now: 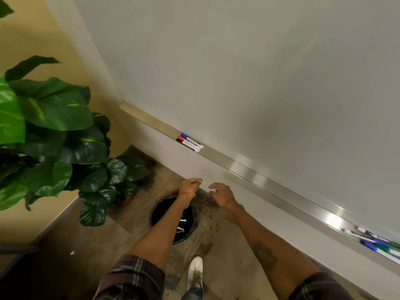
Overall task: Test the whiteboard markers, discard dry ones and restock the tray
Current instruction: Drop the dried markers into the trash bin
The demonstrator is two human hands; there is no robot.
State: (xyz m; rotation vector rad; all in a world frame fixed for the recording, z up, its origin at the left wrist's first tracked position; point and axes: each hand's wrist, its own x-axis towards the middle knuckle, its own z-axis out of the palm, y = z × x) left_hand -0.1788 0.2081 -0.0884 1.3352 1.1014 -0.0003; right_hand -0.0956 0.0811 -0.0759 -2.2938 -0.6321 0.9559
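Note:
A large whiteboard (259,72) fills the upper right, with a metal tray (249,169) along its lower edge. Three capped markers (190,142), blue, red and black, lie side by side on the tray's left part. Several more markers (376,243), blue and green among them, lie at the tray's far right. A black bin (173,219) on the floor below holds a few white markers. My left hand (190,186) hovers above the bin, fingers loosely curled, holding nothing. My right hand (221,194) hangs beside it, also loosely curled and empty.
A big leafy potted plant (54,137) stands at the left against the yellow wall. The floor (97,245) is brown with dark stains around the bin. My white shoe (195,272) stands just before the bin.

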